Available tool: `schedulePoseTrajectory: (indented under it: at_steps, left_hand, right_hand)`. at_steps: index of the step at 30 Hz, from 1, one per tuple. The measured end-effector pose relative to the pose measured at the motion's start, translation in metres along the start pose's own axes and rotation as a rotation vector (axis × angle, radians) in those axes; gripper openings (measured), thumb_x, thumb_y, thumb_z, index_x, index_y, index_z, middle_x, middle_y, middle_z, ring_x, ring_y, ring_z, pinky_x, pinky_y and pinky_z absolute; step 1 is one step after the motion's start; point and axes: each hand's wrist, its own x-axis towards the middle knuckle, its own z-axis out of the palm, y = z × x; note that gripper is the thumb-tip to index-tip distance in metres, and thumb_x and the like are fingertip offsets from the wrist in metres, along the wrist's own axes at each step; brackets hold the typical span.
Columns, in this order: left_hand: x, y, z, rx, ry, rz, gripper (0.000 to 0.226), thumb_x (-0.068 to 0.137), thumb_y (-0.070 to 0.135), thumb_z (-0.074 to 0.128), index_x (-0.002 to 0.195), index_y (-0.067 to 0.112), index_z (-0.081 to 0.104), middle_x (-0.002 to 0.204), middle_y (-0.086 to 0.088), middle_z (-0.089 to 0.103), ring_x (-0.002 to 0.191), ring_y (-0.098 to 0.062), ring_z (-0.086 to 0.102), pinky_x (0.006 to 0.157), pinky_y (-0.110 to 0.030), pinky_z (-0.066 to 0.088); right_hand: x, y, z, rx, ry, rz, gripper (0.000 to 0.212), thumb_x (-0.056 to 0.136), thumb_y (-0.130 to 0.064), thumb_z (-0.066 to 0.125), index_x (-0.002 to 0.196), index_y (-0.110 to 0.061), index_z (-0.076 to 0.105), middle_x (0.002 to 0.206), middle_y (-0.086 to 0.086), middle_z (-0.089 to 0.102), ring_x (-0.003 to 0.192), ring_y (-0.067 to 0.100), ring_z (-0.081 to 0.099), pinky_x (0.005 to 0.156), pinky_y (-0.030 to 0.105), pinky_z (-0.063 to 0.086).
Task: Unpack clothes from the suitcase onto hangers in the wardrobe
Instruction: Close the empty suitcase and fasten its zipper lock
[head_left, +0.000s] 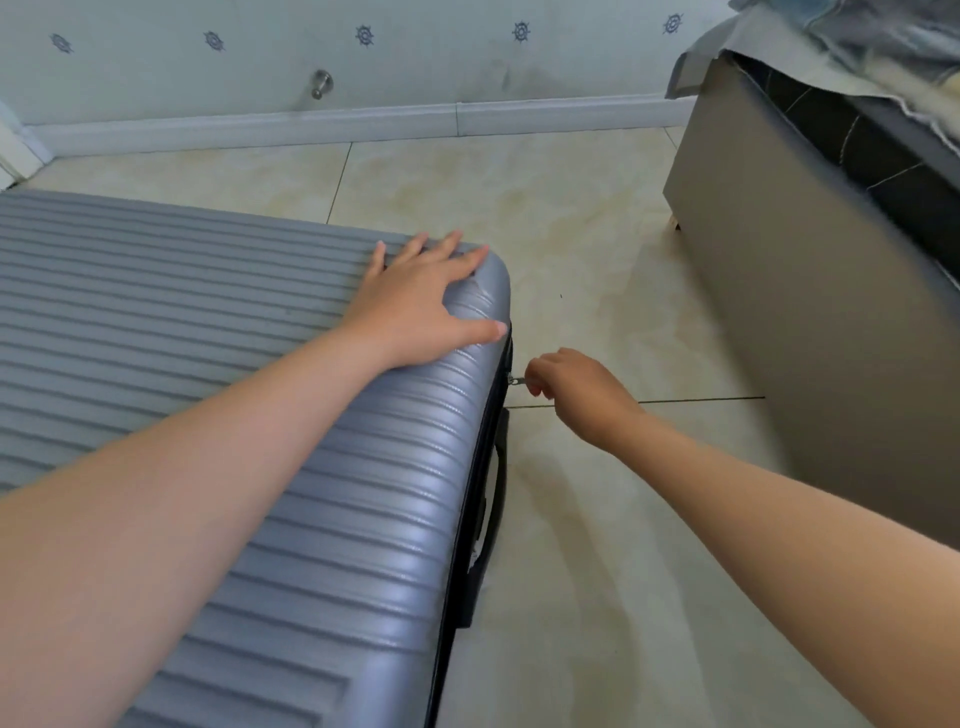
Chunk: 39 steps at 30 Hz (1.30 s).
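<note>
- Suitcase (208, 322) flat on floor (571, 218), still closed.
- Left hand (421, 306) spread flat on its corner, gripping nothing; press down.
- Right hand (576, 395) pinches zip pull (516, 380); drag along seam, no yanking.

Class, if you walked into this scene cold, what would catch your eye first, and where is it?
The big ribbed grey hard-shell suitcase lying shut on the pale tiled floor. The left hand presses flat on its far corner, and the right hand pinches the small metal zip pull at its side.
</note>
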Motion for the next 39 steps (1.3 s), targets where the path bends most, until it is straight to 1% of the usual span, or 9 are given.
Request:
schedulePoseTrajectory:
  at_steps: [4, 9, 13, 16, 19, 22, 26, 30, 39]
  left_hand:
    - [0.040, -0.014, -0.009, -0.010, 0.019, -0.081, 0.087, 0.074, 0.069, 0.062, 0.148, 0.041, 0.026, 0.161, 0.005, 0.013, 0.148, -0.023, 0.009, 0.117, -0.055, -0.001]
    - [0.055, -0.011, -0.005, 0.020, 0.064, -0.048, 0.076, 0.080, 0.061, 0.061, 0.146, 0.035, 0.034, 0.160, -0.002, 0.017, 0.147, -0.022, 0.013, 0.117, -0.051, 0.002]
    - [0.029, -0.008, -0.002, -0.065, 0.160, 0.089, 0.055, 0.091, 0.041, 0.059, 0.140, 0.020, 0.047, 0.156, -0.010, 0.028, 0.143, -0.026, 0.026, 0.117, -0.037, 0.016]
    - [-0.024, -0.011, -0.005, -0.053, 0.056, 0.170, 0.068, 0.087, 0.062, 0.041, 0.146, 0.027, 0.037, 0.160, -0.003, 0.017, 0.148, -0.022, 0.012, 0.120, -0.037, 0.007]
    - [-0.093, -0.013, -0.018, 0.060, -0.149, 0.259, 0.091, 0.069, 0.088, 0.023, 0.149, 0.045, 0.013, 0.160, 0.011, -0.014, 0.147, -0.011, -0.017, 0.120, -0.039, -0.007]
    - [-0.156, -0.013, -0.026, 0.195, -0.289, 0.402, 0.116, 0.053, 0.100, 0.030, 0.150, 0.045, -0.003, 0.156, 0.012, -0.029, 0.142, -0.017, -0.031, 0.116, -0.045, -0.015]
    - [-0.194, -0.023, -0.024, 0.451, -0.229, 0.565, 0.127, 0.051, 0.096, 0.042, 0.154, 0.030, 0.010, 0.162, -0.008, 0.000, 0.148, -0.036, 0.002, 0.110, -0.057, 0.009]
    - [-0.199, -0.029, -0.016, 0.420, -0.146, 0.601, 0.117, 0.057, 0.087, 0.051, 0.153, 0.030, 0.017, 0.162, -0.008, 0.008, 0.147, -0.038, 0.009, 0.109, -0.060, 0.015]
    - [-0.136, -0.021, -0.007, 0.182, 0.035, 0.381, 0.099, 0.062, 0.081, 0.055, 0.147, 0.039, 0.027, 0.159, 0.002, 0.022, 0.147, -0.029, 0.018, 0.113, -0.062, 0.021]
  right_hand:
    - [-0.019, -0.016, 0.018, 0.098, 0.056, -0.120, 0.044, 0.063, 0.017, 0.039, 0.089, -0.012, 0.060, 0.083, 0.002, 0.060, 0.075, 0.016, 0.038, 0.065, 0.035, 0.041]
    - [-0.011, -0.018, 0.014, 0.072, 0.004, -0.013, 0.044, 0.075, 0.013, 0.038, 0.102, -0.013, 0.060, 0.093, -0.001, 0.061, 0.084, 0.017, 0.047, 0.068, 0.033, 0.044]
    - [-0.001, -0.034, 0.016, 0.134, -0.068, -0.009, 0.014, 0.098, -0.022, 0.042, 0.093, -0.013, 0.051, 0.090, 0.001, 0.058, 0.082, 0.024, 0.053, 0.066, 0.035, 0.043]
    - [-0.003, -0.035, 0.016, 0.178, -0.064, -0.005, 0.028, 0.101, -0.039, 0.036, 0.093, -0.016, 0.049, 0.086, -0.001, 0.060, 0.078, 0.027, 0.054, 0.066, 0.037, 0.044]
    - [-0.006, -0.028, 0.013, 0.156, -0.079, 0.034, 0.024, 0.101, -0.031, 0.036, 0.109, -0.019, 0.055, 0.102, 0.000, 0.070, 0.091, 0.031, 0.062, 0.072, 0.038, 0.049]
    - [-0.006, -0.032, 0.008, 0.036, -0.091, 0.043, 0.023, 0.100, -0.023, 0.038, 0.117, -0.022, 0.055, 0.107, -0.003, 0.069, 0.092, 0.030, 0.061, 0.065, 0.032, 0.042]
    - [-0.003, -0.042, -0.006, -0.196, -0.129, 0.021, 0.024, 0.099, -0.021, 0.040, 0.117, -0.024, 0.056, 0.104, 0.004, 0.067, 0.092, 0.029, 0.062, 0.062, 0.030, 0.036]
    - [-0.004, -0.043, -0.022, -0.304, -0.212, -0.001, 0.032, 0.085, -0.004, 0.041, 0.100, -0.026, 0.058, 0.100, -0.004, 0.067, 0.091, 0.024, 0.062, 0.065, 0.027, 0.038]
    - [-0.081, -0.041, 0.003, 0.068, -0.315, -0.081, 0.020, 0.086, -0.006, 0.044, 0.083, -0.023, 0.054, 0.078, -0.011, 0.064, 0.069, 0.012, 0.053, 0.060, 0.028, 0.038]
